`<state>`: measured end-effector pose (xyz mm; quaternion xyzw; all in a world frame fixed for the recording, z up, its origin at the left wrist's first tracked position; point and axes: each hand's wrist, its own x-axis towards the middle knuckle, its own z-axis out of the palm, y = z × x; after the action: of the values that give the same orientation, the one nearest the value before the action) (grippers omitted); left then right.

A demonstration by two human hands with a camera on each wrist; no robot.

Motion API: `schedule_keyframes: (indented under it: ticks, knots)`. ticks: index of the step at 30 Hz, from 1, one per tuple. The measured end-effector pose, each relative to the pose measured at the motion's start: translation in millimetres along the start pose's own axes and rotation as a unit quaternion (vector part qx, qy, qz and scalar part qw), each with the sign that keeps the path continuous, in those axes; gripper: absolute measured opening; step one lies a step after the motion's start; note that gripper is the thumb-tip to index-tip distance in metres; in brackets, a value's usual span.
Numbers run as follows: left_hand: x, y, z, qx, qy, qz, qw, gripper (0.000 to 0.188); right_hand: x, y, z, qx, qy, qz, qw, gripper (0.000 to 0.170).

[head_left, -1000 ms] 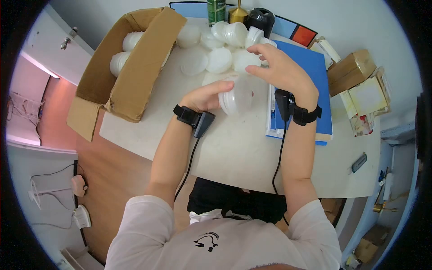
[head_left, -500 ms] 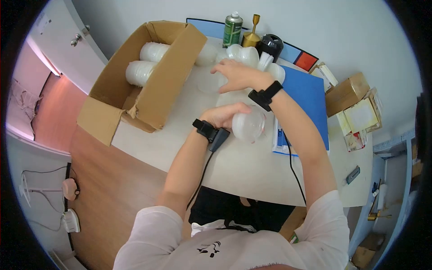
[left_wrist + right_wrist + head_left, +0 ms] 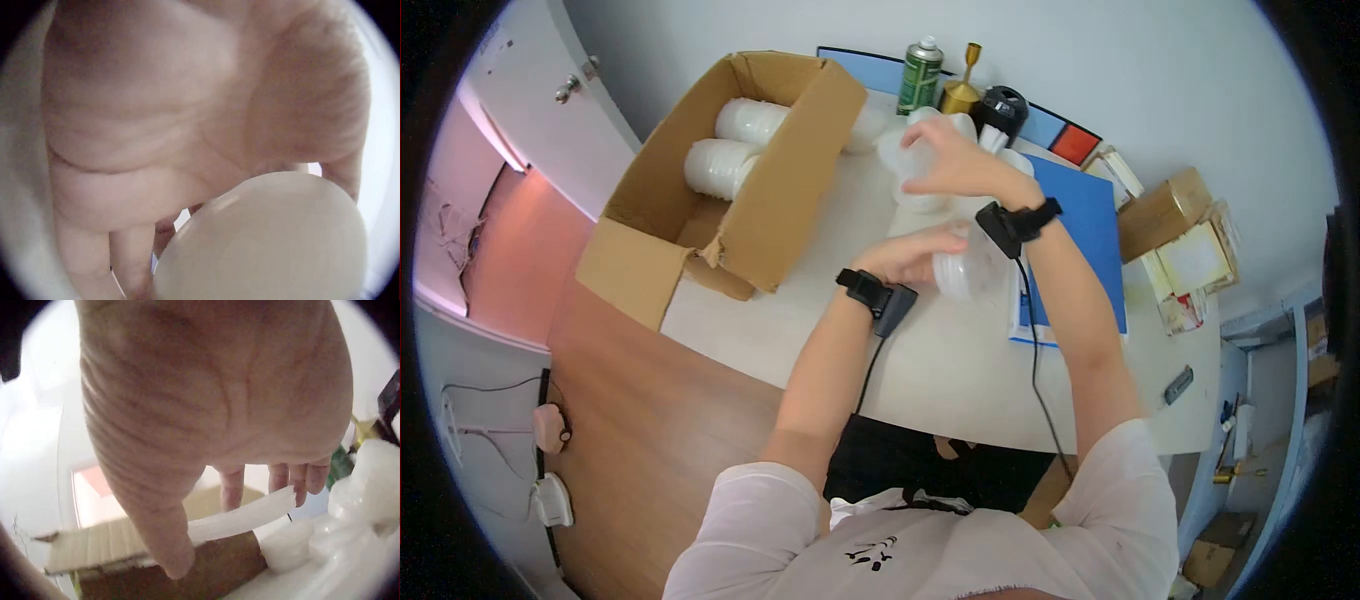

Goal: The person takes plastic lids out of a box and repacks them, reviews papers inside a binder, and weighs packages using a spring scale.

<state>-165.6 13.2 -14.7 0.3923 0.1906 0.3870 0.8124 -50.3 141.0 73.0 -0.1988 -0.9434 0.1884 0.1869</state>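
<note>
My left hand (image 3: 912, 257) grips a translucent round plastic tub (image 3: 965, 275) on its side above the table, thumb over the top. In the left wrist view the tub's smooth pale end (image 3: 269, 244) fills the lower right, beneath the palm. My right hand (image 3: 962, 162) pinches a translucent round plastic lid (image 3: 898, 155) by its edge, farther back over the table. The right wrist view shows that lid (image 3: 244, 519) edge-on between thumb and fingers. Behind the right hand lie more translucent round lids or tubs (image 3: 369, 494), partly hidden by it.
An open cardboard box (image 3: 785, 215) at the left holds wrapped stacks of round white plastic pieces (image 3: 722, 168). At the back stand a green spray can (image 3: 920, 78), a brass candlestick (image 3: 962, 95) and a black object (image 3: 1004, 108). A blue folder (image 3: 1085, 225) lies right.
My right hand has swung left and back from beside the tub, and now holds a lid lifted from the table. The left hand keeps the tub, slightly turned. The head view has shifted.
</note>
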Motion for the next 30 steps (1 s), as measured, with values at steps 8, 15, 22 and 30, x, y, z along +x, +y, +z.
schedule_keyframes:
  ticks: [8, 15, 22, 30]
  knots:
    - [-2.2, 9.7, 5.0, -0.121, -0.005, 0.119, 0.986, 0.065, -120.8, -51.8, -41.5, 0.106, 0.073, 0.140, 0.982, 0.069]
    - [-1.4, 9.2, -0.3, -0.076, -0.012, 0.105, 0.991, 0.083, -138.0, -58.6, 1.3, 0.058, 0.083, 0.088, 0.991, 0.068]
    - [5.1, 5.7, 6.6, -0.071, -0.030, 0.072, 0.994, 0.089, -149.1, -61.7, 6.3, 0.108, 0.092, 0.104, 0.984, 0.060]
    - [0.9, 4.6, 5.7, 0.091, 0.058, 0.008, 0.994, 0.073, -153.8, -66.5, 6.4, 0.054, 0.012, 0.137, 0.989, 0.053]
